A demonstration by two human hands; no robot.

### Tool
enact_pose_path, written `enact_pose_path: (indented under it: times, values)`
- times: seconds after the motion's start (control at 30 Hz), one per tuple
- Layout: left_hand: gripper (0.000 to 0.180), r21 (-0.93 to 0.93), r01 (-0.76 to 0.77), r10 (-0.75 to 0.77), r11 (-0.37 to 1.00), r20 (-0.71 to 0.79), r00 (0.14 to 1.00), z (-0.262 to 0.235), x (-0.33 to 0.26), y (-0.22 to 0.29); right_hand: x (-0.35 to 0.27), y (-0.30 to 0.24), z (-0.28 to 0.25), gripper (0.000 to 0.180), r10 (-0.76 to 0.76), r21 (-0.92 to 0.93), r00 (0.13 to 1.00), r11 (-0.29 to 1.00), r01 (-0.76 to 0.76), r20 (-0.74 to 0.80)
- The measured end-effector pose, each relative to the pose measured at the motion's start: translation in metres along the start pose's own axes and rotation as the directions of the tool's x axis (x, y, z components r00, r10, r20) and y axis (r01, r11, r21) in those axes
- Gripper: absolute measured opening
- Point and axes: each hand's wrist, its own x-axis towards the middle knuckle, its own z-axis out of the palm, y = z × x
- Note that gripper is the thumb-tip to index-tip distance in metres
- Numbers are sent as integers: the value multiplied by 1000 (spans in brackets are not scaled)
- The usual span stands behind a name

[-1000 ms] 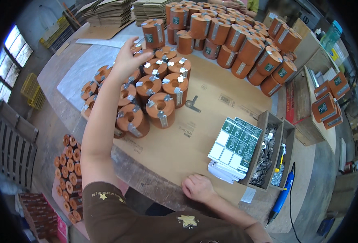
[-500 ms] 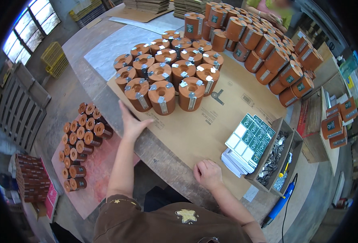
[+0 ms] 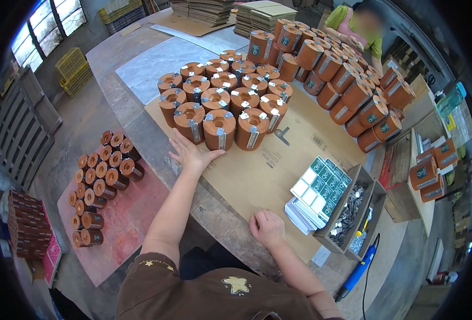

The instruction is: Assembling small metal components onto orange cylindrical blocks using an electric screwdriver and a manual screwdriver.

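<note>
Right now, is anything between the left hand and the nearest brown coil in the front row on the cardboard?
Nothing visible. The left hand lies flat on the cardboard sheet, its fingers right at the foot of the front-row brown coil. The right hand rests apart, near the table edge.

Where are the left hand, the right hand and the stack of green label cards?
left hand (image 3: 189, 153), head view, back of the hand.
right hand (image 3: 267, 228), head view, knuckles of the closed fist.
green label cards (image 3: 317, 184), head view, top face of the stack.

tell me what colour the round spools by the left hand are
Reddish-brown spools with silver metal clips, beside the left hand; seen in the head view.
</note>
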Motion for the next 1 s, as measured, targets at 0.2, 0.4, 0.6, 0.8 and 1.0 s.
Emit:
enact_pose_path:
  times: [0.2, 0.4, 0.6, 0.8, 1.0]
  values:
    - [140, 40, -18, 18, 999, -5, 1000, -1, -5, 8, 3, -4, -2, 14, -3, 34, 999, 999, 4, -43]
    - [139, 30, -36, 36, 999, 2, 999, 4, -9, 12, -3, 0, -6, 14, 10, 10, 997, 1000, -9, -73]
    - [130, -57, -52, 53, 997, 30, 998, -11, -13, -19, -9, -6, 3, 12, -4, 34, 999, 999, 6, -47]
    - [97, -235, -218, 160, 947, -244, 957, -37, -12, -85, -14, 0, 7, 7, 31, -30, 999, 999, -32, -44]
    - [81, -61, 146, -158, 987, -449, 880, -73, -11, -238, -8, -9, 8, 9, 11, -135, 999, 991, -4, 52]
